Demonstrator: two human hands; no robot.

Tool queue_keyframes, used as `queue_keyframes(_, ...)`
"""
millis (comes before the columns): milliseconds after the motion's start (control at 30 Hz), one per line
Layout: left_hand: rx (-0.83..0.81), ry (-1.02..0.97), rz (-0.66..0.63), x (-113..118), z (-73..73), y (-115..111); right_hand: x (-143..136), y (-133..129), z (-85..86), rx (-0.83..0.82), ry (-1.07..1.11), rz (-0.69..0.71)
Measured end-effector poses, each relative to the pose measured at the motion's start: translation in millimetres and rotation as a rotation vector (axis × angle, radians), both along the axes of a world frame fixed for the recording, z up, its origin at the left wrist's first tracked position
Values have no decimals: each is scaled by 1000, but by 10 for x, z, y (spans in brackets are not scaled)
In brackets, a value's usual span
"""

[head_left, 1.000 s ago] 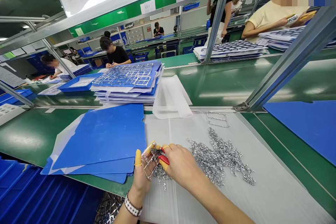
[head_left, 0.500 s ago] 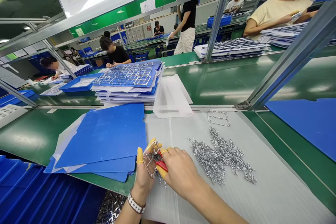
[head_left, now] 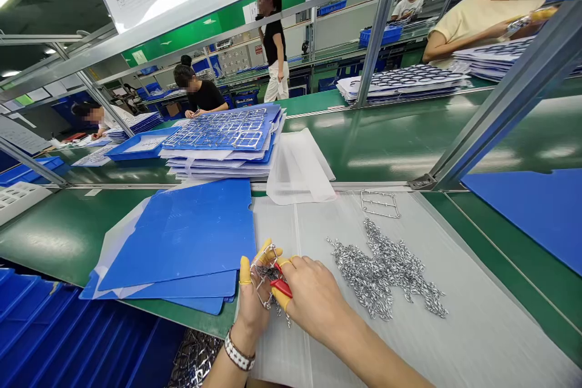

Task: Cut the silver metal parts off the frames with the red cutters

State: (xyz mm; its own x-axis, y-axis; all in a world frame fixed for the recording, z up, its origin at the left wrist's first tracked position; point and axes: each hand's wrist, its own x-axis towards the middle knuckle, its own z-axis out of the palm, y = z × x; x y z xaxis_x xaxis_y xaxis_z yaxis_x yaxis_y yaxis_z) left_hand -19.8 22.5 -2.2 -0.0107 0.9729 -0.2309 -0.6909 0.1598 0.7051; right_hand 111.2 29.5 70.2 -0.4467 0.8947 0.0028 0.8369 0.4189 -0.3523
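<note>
Yellow finger covers are on both hands. My left hand [head_left: 254, 297] holds a small silver wire frame [head_left: 260, 282] upright, with some twisted metal pieces in the palm. My right hand [head_left: 311, 291] is closed around red-handled pliers [head_left: 280, 286], whose tips are at the frame and partly hidden by the fingers. To the right, a heap of twisted silver pieces [head_left: 386, 270] lies on the translucent sheet [head_left: 318, 339]. Above the heap lies a flat silver frame [head_left: 381, 204].
Blue sheets [head_left: 182, 236] lie to the left. Behind them stands a stack of sheets bearing silver frames [head_left: 222, 128]. A metal post [head_left: 495, 97] rises at the right. Blue trays [head_left: 68, 333] are at the lower left. Several people are beyond the bench.
The standing person in black in the background has moved to the left. Both my hands and the pliers stay almost in the same place at the wire frame.
</note>
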Motion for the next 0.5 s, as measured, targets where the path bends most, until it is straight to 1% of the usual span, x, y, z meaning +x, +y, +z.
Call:
queue_keyframes(200,-3,38,17,-13,-30,-16,-1,12,23,-17,-22,28)
queue_keyframes(333,-17,35,2,-19,40,-23,82,16,20,-7,-60,-1)
queue_keyframes(500,-54,-70,-21,-49,141,1,248,4,-114,44,-86,-61)
